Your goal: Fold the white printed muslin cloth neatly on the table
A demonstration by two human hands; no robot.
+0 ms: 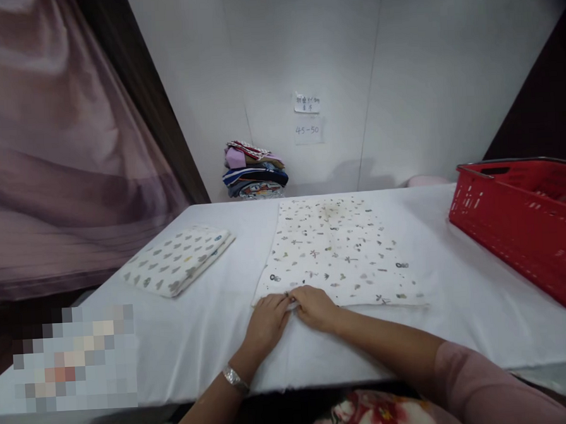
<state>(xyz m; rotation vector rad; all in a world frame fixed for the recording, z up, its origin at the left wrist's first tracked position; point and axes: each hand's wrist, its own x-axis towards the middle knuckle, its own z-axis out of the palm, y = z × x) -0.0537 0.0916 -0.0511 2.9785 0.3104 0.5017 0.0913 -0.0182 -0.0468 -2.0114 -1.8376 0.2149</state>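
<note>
A white cloth with small printed figures (335, 250) lies spread flat in the middle of the white-covered table (209, 342). My left hand (266, 323) and my right hand (315, 306) meet at the cloth's near edge, toward its left corner. The fingers of both are curled and pinch that edge. A watch sits on my left wrist.
A folded patterned cloth (177, 260) lies to the left on the table. A red plastic basket (530, 221) stands at the right. A stack of folded clothes (253, 169) sits against the back wall under paper notes (307, 117). A purple curtain (56, 141) hangs at the left.
</note>
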